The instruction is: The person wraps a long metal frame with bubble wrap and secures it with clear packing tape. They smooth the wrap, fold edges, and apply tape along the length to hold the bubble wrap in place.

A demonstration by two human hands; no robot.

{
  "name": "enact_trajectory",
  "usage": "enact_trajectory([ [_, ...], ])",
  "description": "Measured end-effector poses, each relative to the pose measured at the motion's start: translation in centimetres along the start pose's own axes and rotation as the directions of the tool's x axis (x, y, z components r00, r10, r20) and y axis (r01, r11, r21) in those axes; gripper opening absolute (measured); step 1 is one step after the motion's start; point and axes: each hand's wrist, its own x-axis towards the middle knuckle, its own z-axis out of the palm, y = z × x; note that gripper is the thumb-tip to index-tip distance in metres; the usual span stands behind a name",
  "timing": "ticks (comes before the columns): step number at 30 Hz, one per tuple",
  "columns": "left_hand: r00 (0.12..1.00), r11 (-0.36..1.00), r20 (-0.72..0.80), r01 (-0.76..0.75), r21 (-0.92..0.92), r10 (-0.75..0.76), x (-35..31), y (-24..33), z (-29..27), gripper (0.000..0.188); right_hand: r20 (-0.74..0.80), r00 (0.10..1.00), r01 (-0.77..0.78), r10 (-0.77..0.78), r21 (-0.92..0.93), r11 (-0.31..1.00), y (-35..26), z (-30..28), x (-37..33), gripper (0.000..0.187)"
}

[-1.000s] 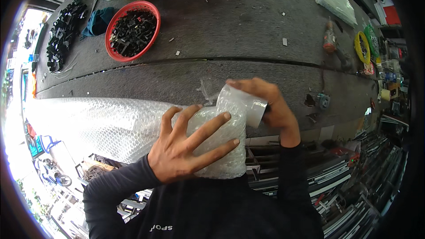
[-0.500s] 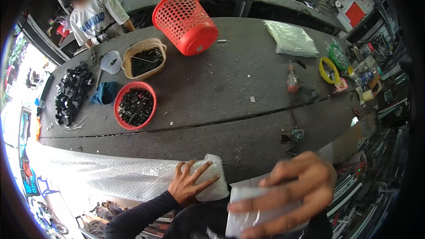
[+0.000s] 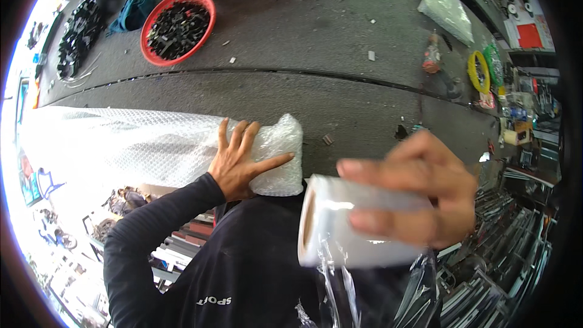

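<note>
My left hand point(image 3: 238, 163) lies spread on the right end of a long package in bubble wrap point(image 3: 152, 146), which runs along the near edge of the table. Its fingers are apart and press on the wrap without closing round it. In front of my body, my right hand point(image 3: 428, 191) grips a roll of clear stretch film point(image 3: 337, 231). The roll's open cardboard core faces left, toward the package end. Loose film point(image 3: 340, 288) hangs below the roll over my dark shirt. Motion blurs the right fingers.
A red bowl point(image 3: 212, 24) of small black pieces stands on the grey table, with a blue cloth point(image 3: 135, 13) and a black heap point(image 3: 79, 39) left of it. A power tool point(image 3: 432, 58), yellow basket point(image 3: 478, 73) and flat wrapped packet point(image 3: 446, 9) lie right. Metal bars point(image 3: 510, 261) fill the lower right.
The view has tipped downward, and the person across the table has left it. The roll in my right hand has turned, showing its core end and hanging film. My left hand stays on the package.
</note>
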Motion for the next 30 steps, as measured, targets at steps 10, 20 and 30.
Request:
enact_trajectory([
  [10,0.996,1.0,-0.095,-0.004,0.015,0.005,-3.4,4.5,-12.0,0.081,-0.104,0.993,-0.039,0.047,0.073,0.997,14.8,7.9,5.0,0.041],
  [20,0.89,0.957,-0.366,-0.216,0.192,0.274,0.4,-2.6,-14.6,0.075,0.392,0.856,-0.514,0.337,0.568,0.644,14.1,16.6,-2.6,0.066],
  [30,0.983,0.996,-0.167,0.064,-0.054,-0.073,2.5,-3.0,-2.2,0.077,0.517,0.473,-0.768,0.713,0.638,0.047,9.2,21.9,-14.1,0.083],
])
